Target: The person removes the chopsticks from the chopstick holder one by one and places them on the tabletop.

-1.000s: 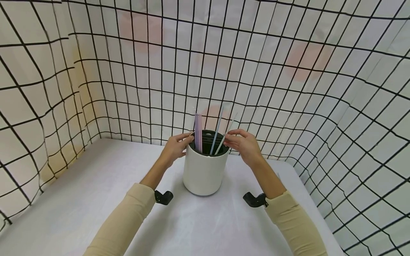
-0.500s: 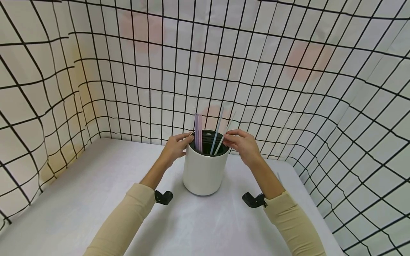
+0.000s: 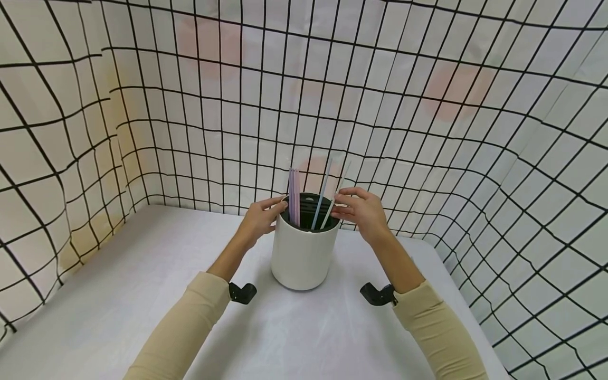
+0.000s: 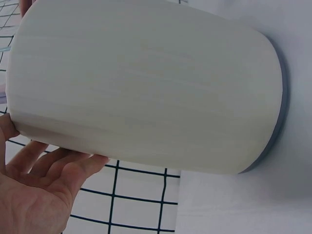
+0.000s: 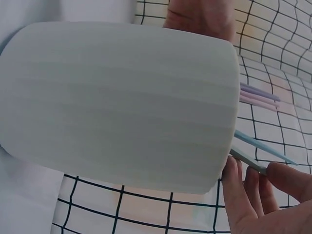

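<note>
A white cylindrical container with a black inside stands upright on the table. Purple and pink straws lean at its left side, while a blue straw slants to the right. My left hand grips the container's left rim, thumb on top and the other fingers along the outer wall, as the left wrist view shows. At the right rim, my right hand pinches a pale green straw between thumb and fingers. Its lower end stands inside the container.
A white-covered table lies under the container. Black wire mesh with pale cloth behind it encloses the back and both sides. Black wrist mounts stick out from both sleeves.
My right hand shifts slightly at the right rim and its fingers spread a little; the pale green straw's top and foot move slightly right. The left hand and the container stay put.
</note>
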Available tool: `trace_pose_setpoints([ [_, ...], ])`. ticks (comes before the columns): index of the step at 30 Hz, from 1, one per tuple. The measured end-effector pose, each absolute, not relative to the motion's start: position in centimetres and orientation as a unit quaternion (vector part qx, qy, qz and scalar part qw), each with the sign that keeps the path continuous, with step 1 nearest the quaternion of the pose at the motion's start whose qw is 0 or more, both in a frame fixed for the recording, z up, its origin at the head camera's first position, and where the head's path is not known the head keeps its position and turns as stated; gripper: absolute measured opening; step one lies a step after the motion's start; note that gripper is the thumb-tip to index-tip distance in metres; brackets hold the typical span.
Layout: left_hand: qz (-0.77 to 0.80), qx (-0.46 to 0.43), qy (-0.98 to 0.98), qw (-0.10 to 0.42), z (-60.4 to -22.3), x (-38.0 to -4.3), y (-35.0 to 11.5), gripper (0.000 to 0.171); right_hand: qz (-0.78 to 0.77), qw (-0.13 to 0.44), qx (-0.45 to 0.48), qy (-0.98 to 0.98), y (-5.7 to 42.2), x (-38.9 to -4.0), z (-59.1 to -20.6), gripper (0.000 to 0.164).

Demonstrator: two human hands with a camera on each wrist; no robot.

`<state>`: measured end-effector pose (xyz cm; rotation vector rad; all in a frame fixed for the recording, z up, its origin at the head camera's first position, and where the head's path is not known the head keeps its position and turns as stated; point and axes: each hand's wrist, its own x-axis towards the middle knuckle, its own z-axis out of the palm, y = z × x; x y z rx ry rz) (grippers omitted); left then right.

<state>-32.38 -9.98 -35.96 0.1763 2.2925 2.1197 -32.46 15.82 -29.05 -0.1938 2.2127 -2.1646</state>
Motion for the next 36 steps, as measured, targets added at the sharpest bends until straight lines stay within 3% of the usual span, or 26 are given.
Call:
trace_pose_setpoints([
  [14,0.679,0.054,0.732,0.008,-36.0,-32.5,-10.1,0.049,-0.727,-0.062,-0.066,0.681,17.5,-32.1,-24.9,0.025],
  [21,0.672,0.055,0.738,0.008,-36.0,-32.4,-10.1,0.050,-0.738,-0.100,-0.078,0.662,19.3,-30.9,-21.8,0.029],
  [30,0.672,0.059,0.738,0.007,-36.0,-32.7,-10.2,0.050,-0.735,-0.097,-0.061,0.669,22.6,-30.4,-21.1,0.034],
  [36,0.674,0.060,0.736,0.008,-36.0,-32.6,-10.1,0.051,-0.730,-0.086,-0.038,0.677,25.1,-30.8,-22.7,0.024],
])
